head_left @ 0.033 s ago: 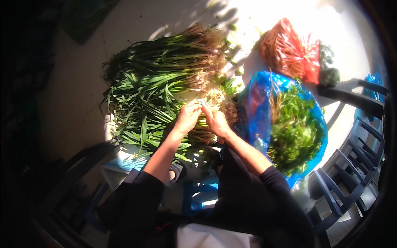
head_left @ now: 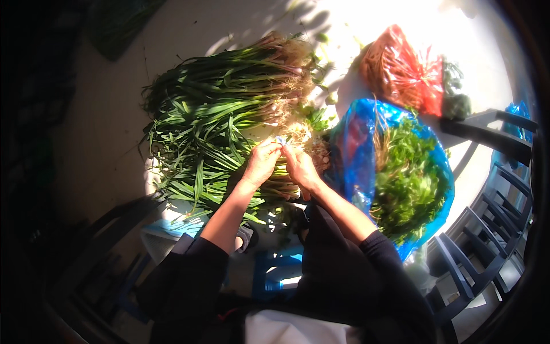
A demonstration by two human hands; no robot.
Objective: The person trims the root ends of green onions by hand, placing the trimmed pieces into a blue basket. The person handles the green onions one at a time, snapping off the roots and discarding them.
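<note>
One small pale piece (head_left: 280, 140), too small to identify, shows at the meeting fingertips of two hands, above the lower part of a heap of green stalks. Left hand (head_left: 262, 161): thumb and fingers drawn together, pinching at the piece. Right hand (head_left: 300, 168): likewise bent and pinching, its tips against those of the left. Green stalks (head_left: 212, 117): laid roughly side by side on a pale floor (head_left: 103, 123), leaves to the left, pale roots (head_left: 299, 56) to the right. Just beside the roots, on the right, stands an open blue bag (head_left: 354, 135) with leafy greens (head_left: 409, 178) inside. Beyond it lies a red bag (head_left: 395, 69), gathered at its right side. Dark chairs (head_left: 467, 272) line the right edge.
</note>
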